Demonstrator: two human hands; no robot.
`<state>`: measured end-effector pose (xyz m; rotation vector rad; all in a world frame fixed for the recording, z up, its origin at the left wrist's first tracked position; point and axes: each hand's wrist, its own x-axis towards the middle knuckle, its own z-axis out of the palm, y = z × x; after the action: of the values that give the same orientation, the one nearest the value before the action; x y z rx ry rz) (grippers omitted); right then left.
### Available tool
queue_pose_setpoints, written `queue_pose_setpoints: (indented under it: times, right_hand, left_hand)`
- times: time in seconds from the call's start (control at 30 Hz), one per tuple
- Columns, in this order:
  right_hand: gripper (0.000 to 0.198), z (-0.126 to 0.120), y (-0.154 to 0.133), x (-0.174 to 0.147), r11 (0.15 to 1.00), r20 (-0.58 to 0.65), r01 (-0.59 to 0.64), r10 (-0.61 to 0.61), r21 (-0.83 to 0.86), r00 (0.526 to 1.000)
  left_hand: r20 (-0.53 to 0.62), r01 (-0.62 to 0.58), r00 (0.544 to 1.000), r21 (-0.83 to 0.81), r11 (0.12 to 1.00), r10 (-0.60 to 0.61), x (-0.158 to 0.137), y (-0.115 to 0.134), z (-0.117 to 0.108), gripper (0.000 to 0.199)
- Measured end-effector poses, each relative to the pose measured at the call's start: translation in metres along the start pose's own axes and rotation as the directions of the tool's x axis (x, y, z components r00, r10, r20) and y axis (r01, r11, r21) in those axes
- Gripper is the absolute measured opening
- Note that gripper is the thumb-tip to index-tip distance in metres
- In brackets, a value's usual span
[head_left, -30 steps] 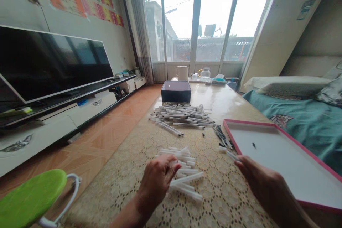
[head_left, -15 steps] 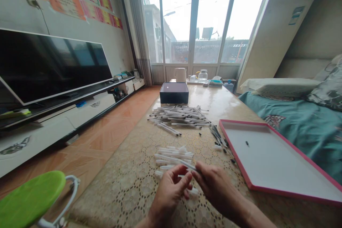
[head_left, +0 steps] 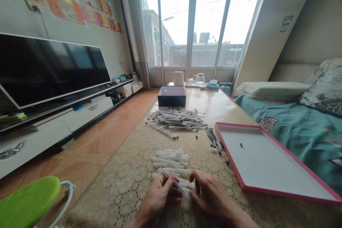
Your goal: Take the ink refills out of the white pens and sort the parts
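While the left hand (head_left: 159,194) pinches a slim pen (head_left: 178,186) between thumb and fingers, the right hand (head_left: 210,193) curls by its near end, its grip unclear. Just beyond, white tubes (head_left: 171,159) lie on the desk (head_left: 117,185); farther off sits a pen pile (head_left: 176,119), with a pink-rimmed tray (head_left: 269,165) to the right.

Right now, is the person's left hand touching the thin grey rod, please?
Touching. The head view shows the left hand with the thin grey rod held between its thumb and fingers.

Television (head_left: 56,73) below colourful papers (head_left: 62,4), green seat (head_left: 33,197) at lower left, glass pitcher (head_left: 200,80) beside pale jug (head_left: 178,78).
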<state>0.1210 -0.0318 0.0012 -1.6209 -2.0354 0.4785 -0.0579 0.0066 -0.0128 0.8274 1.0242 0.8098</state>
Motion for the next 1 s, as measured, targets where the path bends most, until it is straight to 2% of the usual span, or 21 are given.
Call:
queue_pose_setpoints:
  times: [0.07,0.23,0.37,0.5,0.6,0.8,1.0]
  right_hand:
    - [0.019,-0.002,-0.004,0.0,0.997,0.0,0.014,-0.014,-0.07,1.0]
    - [0.017,-0.006,0.002,0.015,0.989,-0.024,0.044,-0.048,-0.143,0.999]
    - [0.017,-0.004,0.015,0.031,0.994,-0.064,0.066,-0.071,-0.082,0.995]
    - [0.011,0.001,0.025,0.04,1.0,-0.192,0.028,-0.029,-0.009,0.981]
    - [0.023,0.005,0.029,0.039,0.999,-0.251,-0.024,0.03,0.026,0.968]
    - [0.038,0.015,0.032,0.031,0.997,-0.223,-0.031,0.046,0.071,0.974]
    - [0.045,0.02,0.038,0.03,0.985,-0.193,0.011,0.023,0.173,0.981]
  left_hand:
    - [0.01,0.004,1.0,0.026,1.0,-0.004,0.008,0.007,0.002,0.037]
    - [0.019,0.0,1.0,0.032,1.0,-0.001,0.027,0.018,0.006,0.036]
    - [-0.014,-0.034,0.999,-0.002,0.999,0.034,0.037,0.019,0.007,0.032]
    - [-0.05,-0.079,0.996,-0.042,0.996,0.077,0.044,0.022,0.01,0.028]
    - [-0.058,-0.122,0.991,-0.083,0.989,0.118,0.042,0.024,0.013,0.027]
    - [-0.056,-0.127,0.992,-0.267,0.955,0.116,0.036,0.023,0.012,0.027]
    - [-0.059,-0.135,0.991,-0.3,0.944,0.123,0.036,0.023,0.01,0.022]
